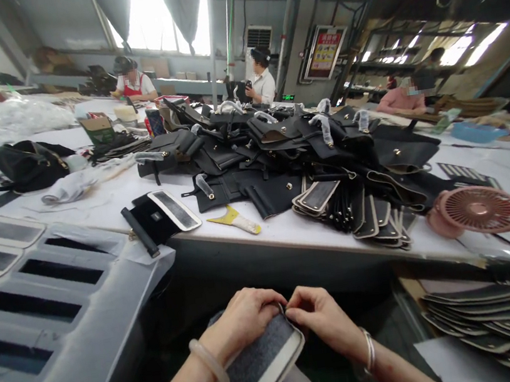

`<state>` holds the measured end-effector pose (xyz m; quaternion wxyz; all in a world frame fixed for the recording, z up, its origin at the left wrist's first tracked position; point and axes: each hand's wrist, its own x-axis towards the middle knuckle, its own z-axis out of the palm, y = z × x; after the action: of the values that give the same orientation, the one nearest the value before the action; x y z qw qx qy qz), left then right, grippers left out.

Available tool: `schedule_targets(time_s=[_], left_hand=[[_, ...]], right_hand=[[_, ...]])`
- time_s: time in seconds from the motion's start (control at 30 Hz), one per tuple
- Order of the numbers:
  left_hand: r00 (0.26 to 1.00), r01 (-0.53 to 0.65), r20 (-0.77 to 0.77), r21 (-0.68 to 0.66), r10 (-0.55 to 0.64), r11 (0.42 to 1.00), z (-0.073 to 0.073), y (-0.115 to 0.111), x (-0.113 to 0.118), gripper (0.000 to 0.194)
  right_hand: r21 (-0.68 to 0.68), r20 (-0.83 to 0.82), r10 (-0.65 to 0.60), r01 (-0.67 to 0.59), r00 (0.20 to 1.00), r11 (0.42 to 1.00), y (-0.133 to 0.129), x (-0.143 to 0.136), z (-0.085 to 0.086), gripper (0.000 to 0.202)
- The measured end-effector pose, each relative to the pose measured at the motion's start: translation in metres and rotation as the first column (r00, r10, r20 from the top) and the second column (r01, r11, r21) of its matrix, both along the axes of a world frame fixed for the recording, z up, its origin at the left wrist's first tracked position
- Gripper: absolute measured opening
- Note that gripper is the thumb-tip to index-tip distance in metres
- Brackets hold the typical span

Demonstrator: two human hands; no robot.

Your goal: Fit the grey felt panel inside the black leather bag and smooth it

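A dark grey bag panel (264, 357) with a pale border lies over my lap, below the table edge. My left hand (247, 318) rests over its far side, with thumb and fingers closed on the edge near the corner. At that same corner, my right hand (317, 315) has its thumb and forefinger pinched together. Whatever small bit sits between those fingertips is too hidden to name. The two hands' fingertips nearly touch. Part of the panel is covered by my left hand and forearm.
Ahead, a heap of black bags (230, 150) covers the table, with pale-edged flaps (372, 212) at its front. A yellow-and-white tool (235, 219) and a pink fan (480, 210) lie nearby. Stacked panels (504, 314) are at right; a slotted grey rack (107, 319) stands left. Several people work beyond.
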<state>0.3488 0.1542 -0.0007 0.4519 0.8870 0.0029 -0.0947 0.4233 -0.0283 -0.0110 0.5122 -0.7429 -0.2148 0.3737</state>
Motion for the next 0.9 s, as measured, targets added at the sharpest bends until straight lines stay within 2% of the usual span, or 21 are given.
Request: schedule_targets(time_s=[0.13, 0.27, 0.43, 0.63, 0.77, 0.9], left_hand=[[1.000, -0.012, 0.011, 0.011, 0.012, 1.000, -0.002, 0.000, -0.002, 0.032], [1.000, -0.016, 0.014, 0.020, 0.015, 1.000, -0.007, 0.001, 0.000, 0.032], [1.000, -0.011, -0.003, -0.027, 0.011, 1.000, -0.010, 0.002, 0.005, 0.033], [0.999, -0.020, -0.053, -0.186, 0.010, 0.982, -0.012, 0.008, 0.009, 0.030], [0.985, -0.045, -0.170, -0.365, -0.019, 0.930, -0.016, 0.017, 0.016, 0.031], [0.951, -0.171, -0.308, -0.558, -0.011, 0.812, -0.007, 0.036, 0.012, 0.046]], right_hand=[[0.003, -0.256, 0.058, -0.059, 0.965, 0.998, 0.006, 0.017, -0.015, 0.047], [-0.019, -0.385, 0.105, -0.121, 0.917, 0.992, 0.007, 0.021, -0.021, 0.053], [-0.083, -0.399, 0.119, -0.165, 0.909, 0.983, 0.011, 0.026, -0.012, 0.042], [-0.198, -0.448, 0.193, -0.307, 0.873, 0.931, 0.030, 0.042, 0.004, 0.039], [-0.234, -0.431, 0.238, -0.363, 0.870, 0.902, 0.036, 0.046, 0.010, 0.037], [-0.207, -0.325, 0.291, -0.368, 0.900, 0.907, 0.032, 0.040, 0.009, 0.036]])
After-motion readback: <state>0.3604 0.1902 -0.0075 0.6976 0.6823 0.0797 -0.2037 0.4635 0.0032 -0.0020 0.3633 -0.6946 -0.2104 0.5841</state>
